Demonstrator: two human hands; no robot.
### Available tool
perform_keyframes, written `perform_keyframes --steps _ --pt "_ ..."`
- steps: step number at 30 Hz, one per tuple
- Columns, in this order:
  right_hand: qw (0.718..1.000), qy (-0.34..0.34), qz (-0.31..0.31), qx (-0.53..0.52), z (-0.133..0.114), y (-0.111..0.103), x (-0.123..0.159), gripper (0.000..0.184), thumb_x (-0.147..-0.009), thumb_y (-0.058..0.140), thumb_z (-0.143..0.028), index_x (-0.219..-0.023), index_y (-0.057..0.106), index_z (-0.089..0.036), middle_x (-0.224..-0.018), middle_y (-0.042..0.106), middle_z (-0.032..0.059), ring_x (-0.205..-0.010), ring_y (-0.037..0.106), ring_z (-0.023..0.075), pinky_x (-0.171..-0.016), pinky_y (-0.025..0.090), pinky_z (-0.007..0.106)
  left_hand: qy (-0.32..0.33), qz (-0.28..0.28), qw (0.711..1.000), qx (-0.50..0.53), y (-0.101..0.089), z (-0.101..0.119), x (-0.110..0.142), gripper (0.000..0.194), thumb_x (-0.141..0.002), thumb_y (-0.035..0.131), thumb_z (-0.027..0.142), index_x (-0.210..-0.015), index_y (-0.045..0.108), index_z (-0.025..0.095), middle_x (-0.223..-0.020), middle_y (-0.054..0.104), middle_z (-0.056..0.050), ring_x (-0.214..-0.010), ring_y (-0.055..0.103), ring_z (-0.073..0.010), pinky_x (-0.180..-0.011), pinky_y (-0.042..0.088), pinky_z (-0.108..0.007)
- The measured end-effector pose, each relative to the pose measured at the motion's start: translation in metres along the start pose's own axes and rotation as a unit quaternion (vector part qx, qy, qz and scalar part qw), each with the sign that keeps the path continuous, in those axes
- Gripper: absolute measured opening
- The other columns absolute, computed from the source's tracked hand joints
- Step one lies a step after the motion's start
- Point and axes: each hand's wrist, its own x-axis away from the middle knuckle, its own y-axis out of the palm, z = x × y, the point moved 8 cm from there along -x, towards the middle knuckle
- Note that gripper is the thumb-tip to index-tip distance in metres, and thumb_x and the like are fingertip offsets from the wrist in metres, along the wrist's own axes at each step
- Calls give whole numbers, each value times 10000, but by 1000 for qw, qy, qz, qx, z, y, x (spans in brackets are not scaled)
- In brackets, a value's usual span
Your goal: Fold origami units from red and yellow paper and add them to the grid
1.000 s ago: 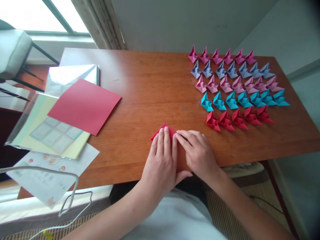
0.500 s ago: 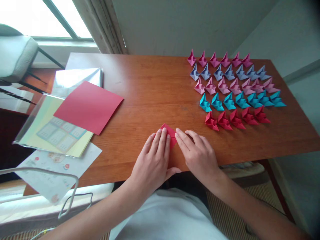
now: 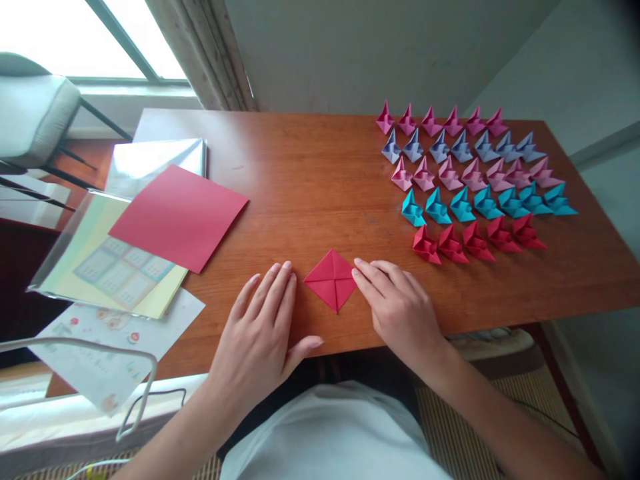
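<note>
A small red paper square (image 3: 332,281), folded with creases crossing at its centre, lies on the wooden table (image 3: 310,173) with one corner towards me. To its left, my left hand (image 3: 263,320) rests flat on the tabletop, fingers stretched out and apart from the paper. My right hand (image 3: 403,307) is at the paper's right corner, its fingertips touching or very close to that corner. Its fingers are extended and nothing is gripped in them.
Rows of folded paper figures stand at the right: magenta (image 3: 453,123), lilac (image 3: 461,147), pink (image 3: 473,175), teal (image 3: 462,205) and red (image 3: 479,241). At the left lie a large red sheet (image 3: 177,217), a plastic sleeve of papers (image 3: 165,293) and a printed sheet (image 3: 175,320).
My left hand has lifted off the red paper and moved left onto the table, uncovering the folded square. My right hand has stayed at the right corner.
</note>
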Motion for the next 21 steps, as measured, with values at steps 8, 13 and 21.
perform_keyframes --steps 8,13,21 --pt "996 34 7 -77 6 0 -6 338 -974 490 -89 -1238 694 -141 -1343 677 73 -1158 595 278 -960 514 432 14 36 998 43 -7 38 -24 510 -952 570 359 -1333 580 21 -1457 554 -225 -1304 535 -347 -1148 384 -479" --pt "991 54 7 -119 10 -1 -8 312 -969 503 -111 -1206 700 -159 -1312 684 83 -1165 586 278 -982 512 434 0 25 999 37 6 45 -35 520 -974 533 433 -1301 627 39 -1429 587 -211 -1236 573 -357 -1043 425 -487" --pt "974 188 -20 -121 26 4 -15 88 -938 597 -214 -989 665 -192 -957 686 85 -935 609 265 -825 501 396 5 25 999 37 11 41 -34 544 -990 498 456 -1324 616 43 -1446 583 -191 -1249 552 -336 -1081 365 -471"
